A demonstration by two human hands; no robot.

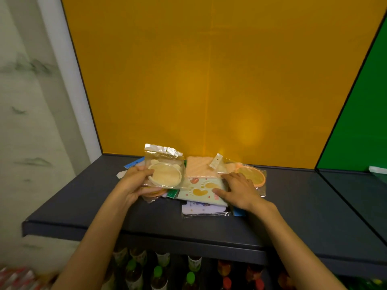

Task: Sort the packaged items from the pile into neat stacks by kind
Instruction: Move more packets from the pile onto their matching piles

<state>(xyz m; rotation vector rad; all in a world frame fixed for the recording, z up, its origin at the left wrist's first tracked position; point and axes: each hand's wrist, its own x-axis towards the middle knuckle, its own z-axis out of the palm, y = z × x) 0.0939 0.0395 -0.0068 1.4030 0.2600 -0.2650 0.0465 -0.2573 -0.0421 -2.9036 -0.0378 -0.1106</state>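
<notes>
A pile of packaged items lies on the dark shelf (88, 206). My left hand (134, 185) grips a clear bag with a cream bear-shaped round mat (165, 174), lifted and tilted over the pile's left side. My right hand (238, 191) rests flat, fingers spread, on a pale green packet with orange paw prints (201, 191). Behind it lies a peach square cloth packet (199, 169). An orange-rimmed round mat in a bag (253, 174) sits just right of my right hand. A white-lilac packet (201, 209) pokes out underneath, at the front.
A yellow back panel (209, 80) rises right behind the pile, and a green panel (360, 122) stands at the right. The shelf's front edge (167, 237) is near my forearms. Bottles with green and red caps (157, 271) stand on the level below.
</notes>
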